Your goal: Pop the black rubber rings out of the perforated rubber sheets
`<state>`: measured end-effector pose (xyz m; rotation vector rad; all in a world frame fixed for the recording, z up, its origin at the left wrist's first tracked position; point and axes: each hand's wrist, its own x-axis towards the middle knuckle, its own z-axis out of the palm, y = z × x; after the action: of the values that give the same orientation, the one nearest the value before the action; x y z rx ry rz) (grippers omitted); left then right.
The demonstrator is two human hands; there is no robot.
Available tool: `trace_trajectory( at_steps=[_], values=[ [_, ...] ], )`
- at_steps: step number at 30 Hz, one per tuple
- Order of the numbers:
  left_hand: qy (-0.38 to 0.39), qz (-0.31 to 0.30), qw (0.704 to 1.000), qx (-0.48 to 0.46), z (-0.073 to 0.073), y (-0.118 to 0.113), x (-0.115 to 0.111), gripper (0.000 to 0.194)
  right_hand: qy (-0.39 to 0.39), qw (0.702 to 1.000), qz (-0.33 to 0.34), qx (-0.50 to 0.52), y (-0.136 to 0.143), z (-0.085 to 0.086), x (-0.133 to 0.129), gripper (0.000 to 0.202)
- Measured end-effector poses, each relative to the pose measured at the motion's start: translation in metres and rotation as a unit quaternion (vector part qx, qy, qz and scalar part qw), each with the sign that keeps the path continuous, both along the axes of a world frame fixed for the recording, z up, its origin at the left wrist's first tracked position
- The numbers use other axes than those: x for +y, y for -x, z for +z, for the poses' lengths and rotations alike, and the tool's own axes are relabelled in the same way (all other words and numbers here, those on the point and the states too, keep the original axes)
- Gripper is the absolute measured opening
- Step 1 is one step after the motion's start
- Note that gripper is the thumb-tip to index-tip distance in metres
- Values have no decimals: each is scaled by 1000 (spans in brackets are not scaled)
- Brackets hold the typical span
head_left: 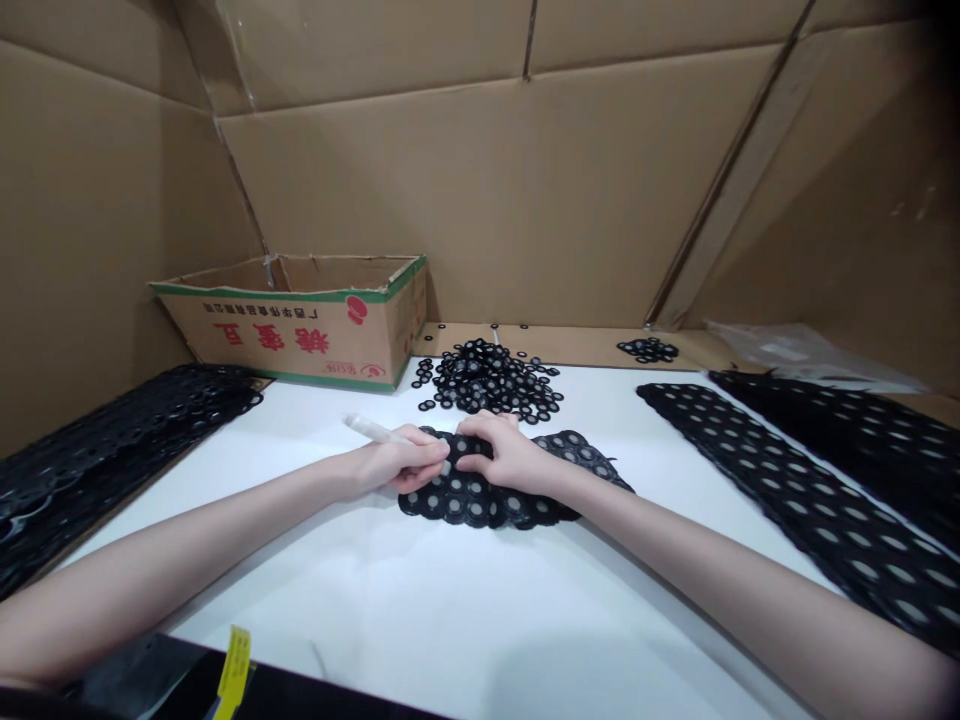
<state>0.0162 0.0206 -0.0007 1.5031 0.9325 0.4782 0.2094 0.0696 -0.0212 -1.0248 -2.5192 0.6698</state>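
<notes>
My left hand (411,463) is closed round a white pen-like tool (366,428), its rear end pointing up and left. The fingertips meet at the left part of a black sheet dotted with round pale spots (466,508), which lies on the white table. My right hand (511,455) is curled over the middle of this same sheet, thumb and forefinger pressed on it a little way apart. Just beyond both hands is a heap of small black rings (487,375). The tip of the tool is hidden by my left fingers.
A cardboard box (300,335) stands at the back left. Stacked black openwork sheets (112,440) lie along the left edge. On the right are long spotted black strips (795,490), a smaller ring pile (649,349) and a clear plastic bag (817,355). Cardboard walls (480,200) enclose the table.
</notes>
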Motion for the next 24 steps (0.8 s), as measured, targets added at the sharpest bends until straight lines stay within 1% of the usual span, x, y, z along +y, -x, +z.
trace_trajectory(
  at_steps=[3,7,9,11,13,14,16,18,20,24],
  values=[
    [-24,26,999,-24,-9,3,-2,48,0,1000,6,5,-2,-2,2,13],
    [-59,44,996,-45,-15,5,-1,49,10,1000,8,7,-3,0,1,17],
    [-79,49,995,-43,-16,5,-3,49,11,1000,12,0,-4,1,0,26],
    [-102,56,993,-36,-15,5,-6,48,11,1000,13,-7,-5,2,0,41],
    [-137,63,988,-22,-13,3,-9,48,13,1000,4,-5,-5,2,1,56],
    [-157,65,985,-14,-11,3,-11,49,16,1000,2,3,-6,2,1,59],
    [-198,69,978,1,-8,2,-13,49,27,999,14,28,-7,3,3,54],
    [-218,64,974,1,-6,3,-14,49,43,996,39,61,-8,4,4,42],
    [-196,46,979,-13,-4,5,-13,49,60,993,58,88,-9,5,5,37],
    [-102,-3,994,-27,-4,8,-12,48,82,988,71,112,-10,4,7,37]
  ],
)
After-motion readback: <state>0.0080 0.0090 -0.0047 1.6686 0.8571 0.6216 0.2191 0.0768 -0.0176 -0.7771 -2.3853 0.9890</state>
